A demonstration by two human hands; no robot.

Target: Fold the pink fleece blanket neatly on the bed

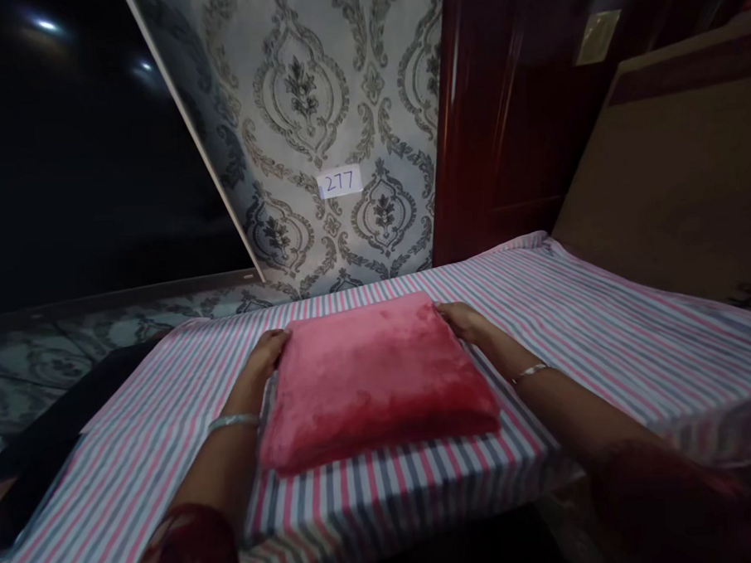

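A folded, pinkish-red plush blanket (379,373) lies flat as a thick square on the striped cloth, near the front edge. My left hand (270,351) grips its far left corner, with the fingertips partly hidden at the edge. At the far right corner, my right hand (463,321) holds the blanket's side, its fingers curled against the fabric. Both forearms reach along the two sides of the blanket, and each wrist wears a bangle.
The pink, grey and white striped cloth (576,314) covers the table. Behind it is patterned wallpaper with a paper label (340,182) reading 277. A large dark screen (90,161) stands at left. A big cardboard sheet or box (675,169) leans at right, beside a dark red door (518,126).
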